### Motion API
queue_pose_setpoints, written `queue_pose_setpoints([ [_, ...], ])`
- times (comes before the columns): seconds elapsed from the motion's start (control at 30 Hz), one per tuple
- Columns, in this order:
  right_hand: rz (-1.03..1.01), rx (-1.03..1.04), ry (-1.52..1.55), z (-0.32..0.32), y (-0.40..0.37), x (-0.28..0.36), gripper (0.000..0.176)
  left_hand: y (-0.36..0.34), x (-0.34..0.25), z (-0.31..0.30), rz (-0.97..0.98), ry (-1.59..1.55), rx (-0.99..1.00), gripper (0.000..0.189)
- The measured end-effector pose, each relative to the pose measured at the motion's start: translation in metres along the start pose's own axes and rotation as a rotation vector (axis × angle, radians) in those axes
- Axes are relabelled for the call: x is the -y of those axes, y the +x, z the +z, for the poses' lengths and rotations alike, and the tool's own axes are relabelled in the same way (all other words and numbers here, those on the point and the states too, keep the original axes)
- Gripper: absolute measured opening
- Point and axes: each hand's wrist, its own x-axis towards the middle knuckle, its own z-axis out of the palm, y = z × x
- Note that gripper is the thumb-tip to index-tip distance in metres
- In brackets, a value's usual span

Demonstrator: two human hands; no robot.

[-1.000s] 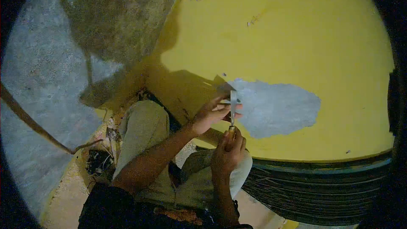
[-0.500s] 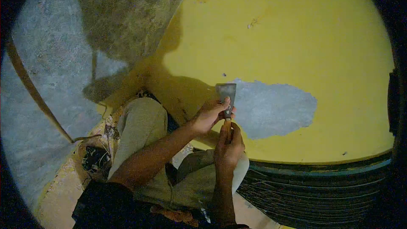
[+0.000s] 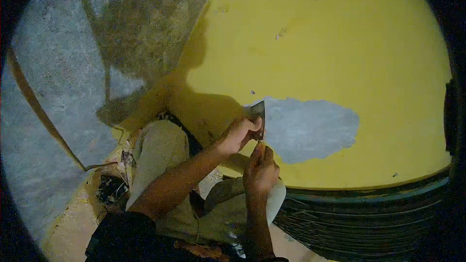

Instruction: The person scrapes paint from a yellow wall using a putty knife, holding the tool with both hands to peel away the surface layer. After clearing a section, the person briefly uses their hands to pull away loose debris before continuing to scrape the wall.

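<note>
A putty knife (image 3: 257, 110) with a dark metal blade and wooden handle points away from me, its blade turned partly edge-on. My left hand (image 3: 239, 135) is closed on the lower blade, thumb lying along its face. Just below, my right hand (image 3: 261, 171) wraps round the handle and hides most of it. Behind the blade lies a yellow painted surface (image 3: 340, 43). A ragged grey patch (image 3: 310, 128) in the yellow begins right beside the knife; the blade overlaps its left edge in this view.
My bent knee (image 3: 162, 145) is at the left of the yellow surface. A grey mottled surface (image 3: 48, 77) fills the left, crossed by a brown strip (image 3: 39, 111). Dark ridged layers (image 3: 359, 218) curve below the yellow edge. A dark bundle (image 3: 110, 189) lies at lower left.
The putty knife has turned in my hands, from showing its blade's broad face to a narrower, slanted view. Both hands keep their hold; the view has shifted slightly.
</note>
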Motion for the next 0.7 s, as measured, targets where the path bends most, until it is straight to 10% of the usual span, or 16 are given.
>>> queue_pose_setpoints([
  [0.3, -0.015, -0.043, 0.106, 0.024, 0.009, -0.007, 0.029, 0.012, 0.001, -0.009, 0.031, 0.425, -0.102, 0.024],
  [0.37, -0.035, -0.041, 0.144, 0.034, 0.018, -0.019, 0.027, 0.012, 0.007, -0.006, 0.314, 0.400, -0.108, 0.026],
  [0.47, -0.216, -0.097, 0.111, 0.037, 0.036, -0.013, 0.025, 0.029, -0.007, -0.033, 0.061, -0.256, -0.015, 0.032],
  [0.7, -0.158, 0.206, 0.023, 0.042, 0.035, 0.030, 0.027, -0.005, -0.024, -0.053, 0.097, 0.158, -0.236, 0.039],
])
